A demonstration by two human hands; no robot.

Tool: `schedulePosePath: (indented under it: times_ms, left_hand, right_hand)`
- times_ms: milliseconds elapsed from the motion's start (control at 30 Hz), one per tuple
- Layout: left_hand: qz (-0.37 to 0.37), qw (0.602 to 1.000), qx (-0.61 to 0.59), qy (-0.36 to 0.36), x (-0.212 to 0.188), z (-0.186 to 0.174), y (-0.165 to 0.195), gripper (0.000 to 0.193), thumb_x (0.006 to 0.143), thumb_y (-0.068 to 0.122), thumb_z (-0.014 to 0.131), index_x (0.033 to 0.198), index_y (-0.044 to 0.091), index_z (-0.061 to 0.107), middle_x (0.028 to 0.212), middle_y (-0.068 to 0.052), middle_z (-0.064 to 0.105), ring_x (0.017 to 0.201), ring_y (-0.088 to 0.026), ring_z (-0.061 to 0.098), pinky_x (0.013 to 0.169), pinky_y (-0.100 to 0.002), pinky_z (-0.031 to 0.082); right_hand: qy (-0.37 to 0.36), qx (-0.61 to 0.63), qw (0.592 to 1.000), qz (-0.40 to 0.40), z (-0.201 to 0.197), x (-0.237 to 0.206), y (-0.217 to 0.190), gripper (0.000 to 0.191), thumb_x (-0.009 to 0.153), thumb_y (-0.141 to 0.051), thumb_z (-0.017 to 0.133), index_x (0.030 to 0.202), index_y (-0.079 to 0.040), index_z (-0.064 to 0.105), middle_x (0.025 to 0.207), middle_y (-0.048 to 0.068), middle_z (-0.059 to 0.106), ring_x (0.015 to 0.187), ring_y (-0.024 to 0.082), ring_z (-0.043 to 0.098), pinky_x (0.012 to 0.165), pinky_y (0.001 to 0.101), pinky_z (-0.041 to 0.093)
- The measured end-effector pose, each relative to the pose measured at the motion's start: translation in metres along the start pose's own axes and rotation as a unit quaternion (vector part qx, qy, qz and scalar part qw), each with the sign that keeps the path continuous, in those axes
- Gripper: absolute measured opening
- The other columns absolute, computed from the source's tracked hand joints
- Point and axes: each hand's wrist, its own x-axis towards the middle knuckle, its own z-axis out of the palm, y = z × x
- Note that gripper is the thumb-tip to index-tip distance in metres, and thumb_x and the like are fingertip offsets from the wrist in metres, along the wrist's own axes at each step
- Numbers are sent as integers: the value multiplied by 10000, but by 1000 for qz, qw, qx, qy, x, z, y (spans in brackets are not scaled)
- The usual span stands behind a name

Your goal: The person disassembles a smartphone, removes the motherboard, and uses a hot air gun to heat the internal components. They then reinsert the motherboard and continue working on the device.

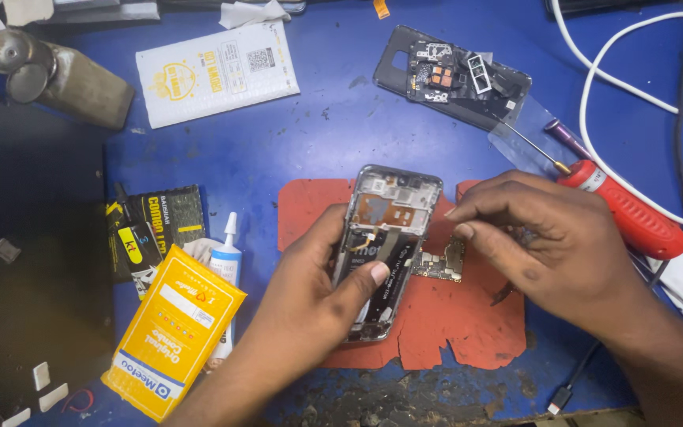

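My left hand [310, 296] grips an opened phone [385, 229] by its lower half, thumb across its exposed inside. The phone lies on a worn red mat [444, 316] with its back cover off. My right hand [547, 245] hovers at the phone's right edge, fingers pinched together just above a small circuit board [440, 265] lying on the mat. Whether the pinch holds anything is hidden.
A red-handled screwdriver [634, 213] lies right of the mat. The phone's back cover [452, 75] with loose parts sits at the far side. A yellow box [171, 340], a glue tube [227, 265], a white pouch [215, 71] and white cables [594, 79] surround the mat.
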Motion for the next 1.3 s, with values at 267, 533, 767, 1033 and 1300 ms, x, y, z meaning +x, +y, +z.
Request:
schedulePosePath:
  times_ms: [267,533,767,1033,1300]
  left_hand:
    - [37,998,47,-2,-3,4,5,351,914,26,662,1261,33,605,1090,-78,723,1008,-111,651,911,-281,530]
    - [9,997,79,-3,-3,6,4,307,900,47,675,1203,30,627,997,-81,703,889,-125,617,808,-300,534]
    - [47,997,68,-8,-2,7,3,313,908,42,671,1215,22,615,1017,-71,695,918,-113,617,835,-293,532]
    - [9,999,44,-6,0,4,4,310,913,63,668,1218,40,618,992,-49,725,907,-86,638,821,-274,541]
    - [31,998,55,-12,-2,6,2,323,925,58,669,1243,32,619,1040,-56,718,960,-96,631,862,-273,526]
  right_hand:
    - [3,-17,999,-27,5,0,-6,215,855,-6,729,1062,-64,749,1079,80,758,857,118,755,718,247,606]
    - [14,-85,994,-73,10,0,-3,257,778,-12,792,1024,-72,752,1058,80,739,921,168,762,742,258,623]
    - [-14,-80,993,-85,8,1,-2,225,768,-25,790,980,-65,727,998,71,723,911,183,754,735,280,606]
    - [-14,-60,998,4,7,1,-1,135,817,-38,772,940,-43,716,951,60,746,785,146,755,667,281,601]
    - [22,-77,994,-79,5,-1,-2,241,803,-41,809,1034,-64,743,1041,82,737,849,140,748,730,262,625]
